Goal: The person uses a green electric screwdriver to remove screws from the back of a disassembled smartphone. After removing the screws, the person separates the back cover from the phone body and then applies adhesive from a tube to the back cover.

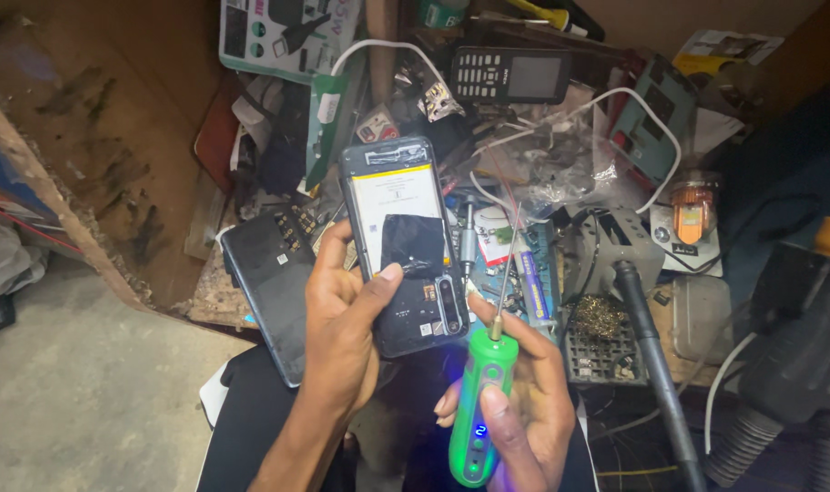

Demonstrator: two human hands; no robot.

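Note:
My left hand point(344, 326) holds an opened smartphone point(402, 244) upright, its back off, showing a white battery and dark inner parts; my thumb rests on its middle. My right hand point(515, 401) grips a green electric screwdriver point(480, 410) with a lit blue display. Its thin bit point(509, 269) points up, just right of the phone's lower edge and apart from it.
A removed dark back cover point(274, 282) lies left of the phone. Behind are a black keypad phone point(510, 75), white cables point(642, 118), a brass-wool tip cleaner point(600, 319), a black hose point(656, 364) and cluttered parts. Bare concrete floor point(78, 383) lies at lower left.

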